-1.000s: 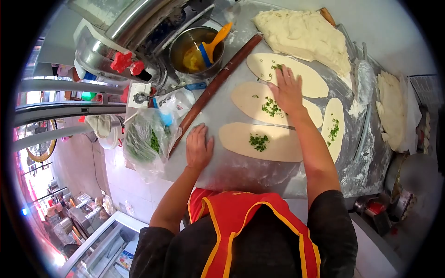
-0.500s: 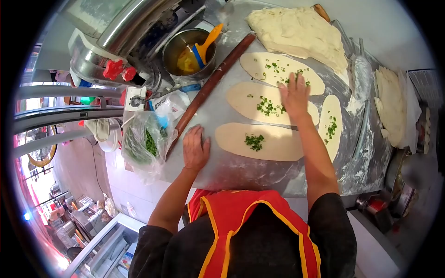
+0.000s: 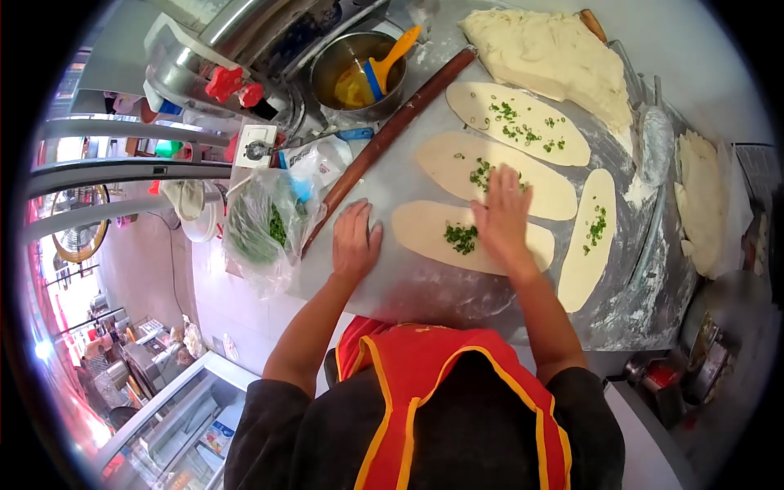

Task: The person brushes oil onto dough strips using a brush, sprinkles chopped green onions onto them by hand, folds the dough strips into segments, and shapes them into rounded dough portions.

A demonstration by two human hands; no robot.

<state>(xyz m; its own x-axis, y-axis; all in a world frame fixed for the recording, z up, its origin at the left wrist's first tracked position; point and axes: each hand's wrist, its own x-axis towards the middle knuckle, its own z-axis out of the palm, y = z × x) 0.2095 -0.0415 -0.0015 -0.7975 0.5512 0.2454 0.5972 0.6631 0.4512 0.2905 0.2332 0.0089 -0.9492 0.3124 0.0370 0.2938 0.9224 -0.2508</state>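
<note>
My right hand (image 3: 503, 216) lies open over the chopped scallions (image 3: 480, 174) on the middle dough sheet (image 3: 441, 153), fingers stretched out and slightly blurred. Its wrist passes above the near dough sheet (image 3: 416, 233), where more scallions sit in a small pile. Scallions are scattered across the far dough sheet (image 3: 563, 118). A narrower dough sheet (image 3: 576, 282) to the right carries a strip of them. Resting flat on the metal worktop (image 3: 392, 302), my left hand (image 3: 357, 241) is open and holds nothing, just right of the long wooden rolling pin (image 3: 392, 131).
A clear plastic bag (image 3: 261, 233) of scallions stands at the worktop's left edge. Behind it are a metal pot (image 3: 322, 69) with yellow liquid and an orange-handled brush (image 3: 396, 57). A large dough mass (image 3: 547, 61) lies at the back, with another dough piece (image 3: 698, 204) far right.
My right hand has come off the far dough sheet and moved toward me onto the middle one. The far sheet's scallions now show uncovered. My left hand stays on the worktop; the view has shifted slightly.
</note>
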